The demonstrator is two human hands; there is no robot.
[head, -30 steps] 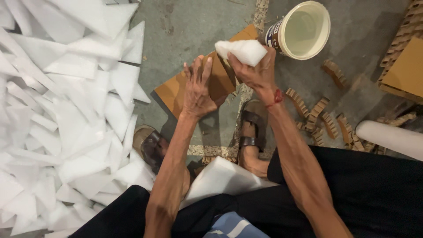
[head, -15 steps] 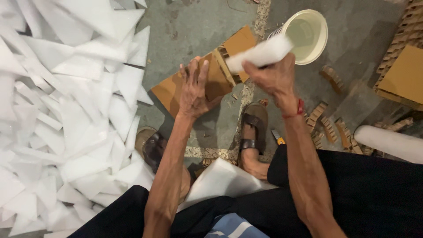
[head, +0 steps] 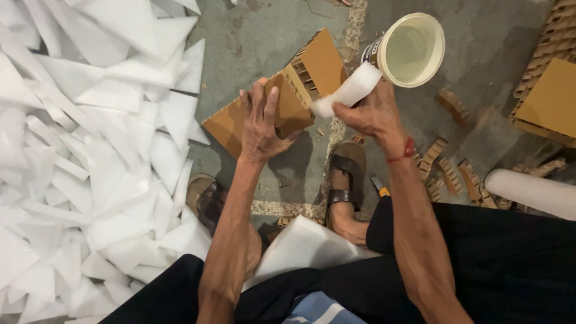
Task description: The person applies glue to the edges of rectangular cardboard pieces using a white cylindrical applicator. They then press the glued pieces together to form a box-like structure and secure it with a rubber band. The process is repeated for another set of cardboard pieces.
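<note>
My left hand [head: 261, 123] grips a brown honeycomb cardboard corner piece [head: 300, 81] from the near side, holding it up above the floor. My right hand [head: 370, 114] pinches a white foam strip [head: 349, 90] and presses its end against the notch in the cardboard. Just beyond the right hand stands an open white tub [head: 413, 49], its pale inside showing.
A large heap of white foam triangles [head: 84, 156] covers the floor at left. A white foam sheet [head: 306, 246] lies on my lap. Cardboard scraps [head: 447, 165], a cardboard block [head: 549, 96] and a white roll [head: 531, 192] lie at right. My sandalled feet [head: 345, 180] rest on the concrete.
My left hand has lifted and tilted the cardboard piece. My right hand has turned the foam strip and brought it down from beside the tub onto the cardboard's notch.
</note>
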